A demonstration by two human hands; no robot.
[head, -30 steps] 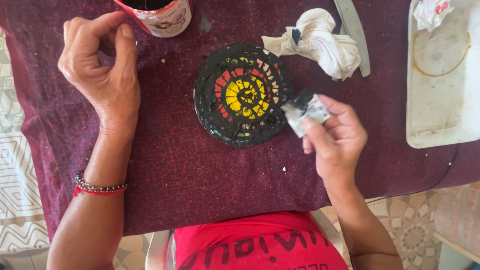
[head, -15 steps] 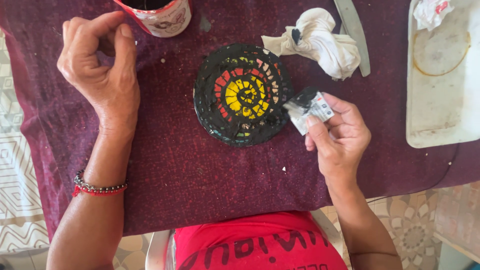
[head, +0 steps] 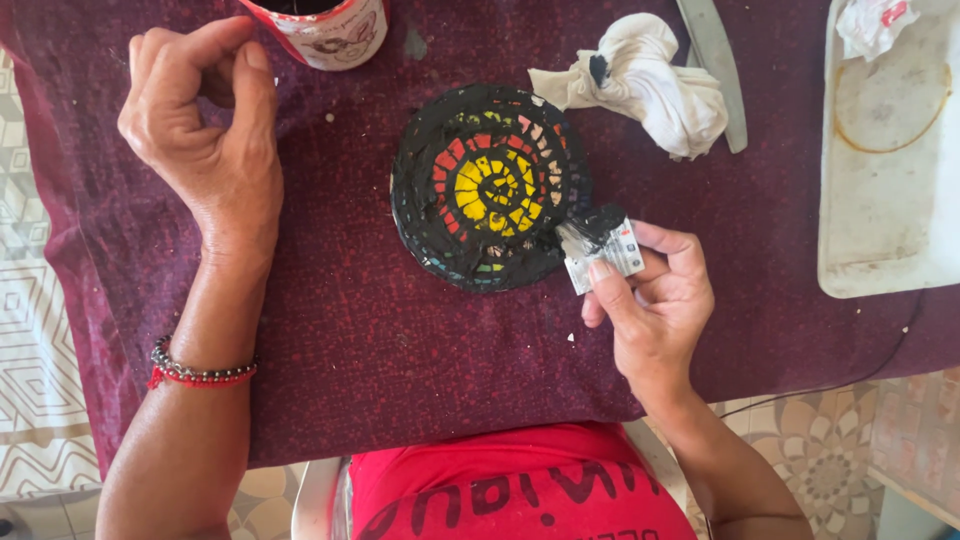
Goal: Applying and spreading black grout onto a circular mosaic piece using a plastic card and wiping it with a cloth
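A dark purple cloth [head: 400, 350] covers the work surface; everything listed below lies on it or beside it.

A white tray [head: 890, 200] sits at the right edge of the cloth, with a faint ring stain on its floor and a crumpled scrap of white paper [head: 872, 22] in its top corner.

A round mosaic disc [head: 488, 187] lies at the centre of the cloth. It has a yellow middle, a ring of red pieces around it, and black grout smeared over most of its face and rim.

A crumpled white rag [head: 645, 85], stained black in one spot, lies above and to the right of the disc, close to it but apart. A flat grey blade [head: 715, 70] lies just beside the rag on its right side.

A cup [head: 325, 30] with a printed white and red wall stands at the top edge of the view, above and left of the disc.

The left hand [head: 205, 140] rests on the cloth, well left of the disc and below the cup. It holds nothing; thumb and forefinger curl toward each other, loosely bent.

The right hand [head: 655, 300] pinches a small card [head: 600, 250] between thumb and fingers. The card's upper edge carries black grout and touches the lower right rim of the disc.

A bead bracelet [head: 200, 372] with a red cord circles the left wrist.
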